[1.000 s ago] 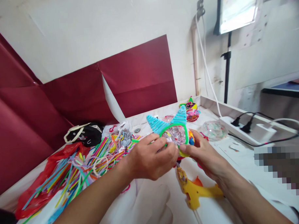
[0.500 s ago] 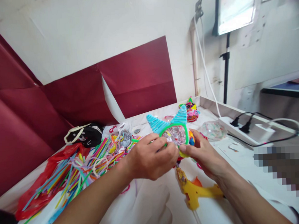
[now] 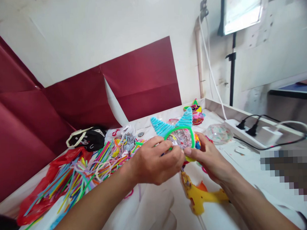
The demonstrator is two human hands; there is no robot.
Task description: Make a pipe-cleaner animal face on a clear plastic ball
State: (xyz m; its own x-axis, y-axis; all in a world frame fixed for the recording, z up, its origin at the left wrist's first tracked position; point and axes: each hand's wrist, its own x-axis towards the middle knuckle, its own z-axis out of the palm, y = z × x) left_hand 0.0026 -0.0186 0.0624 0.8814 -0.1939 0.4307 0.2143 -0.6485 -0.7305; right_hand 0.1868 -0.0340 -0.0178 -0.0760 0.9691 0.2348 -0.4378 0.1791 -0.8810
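Note:
A small craft figure (image 3: 181, 137) with a clear, see-through middle is in front of me. Two light-blue fuzzy points (image 3: 161, 126) stick up from its top, and a green pipe cleaner (image 3: 194, 137) curves around its edge. My left hand (image 3: 155, 162) pinches the green pipe cleaner near the lower left rim; its loose end pokes out behind my fingers. Closed around the right side, my right hand (image 3: 207, 156) steadies the figure, thumb in front. Below both hands lies a yellow hot glue gun (image 3: 196, 195), nozzle pointing towards the figure. My fingers hide the figure's lower part.
Many coloured pipe cleaners (image 3: 77, 178) spread over a red plastic bag (image 3: 28, 206) at left. A black pouch (image 3: 91, 140) lies behind them. At right are a clear plastic piece (image 3: 219, 133) and a power strip (image 3: 252, 135) with cables. Another colourful craft figure (image 3: 196, 115) stands at the back.
Both hands hold nearly the same pose. The green pipe cleaner's curve and my left fingers have shifted very slightly to the right.

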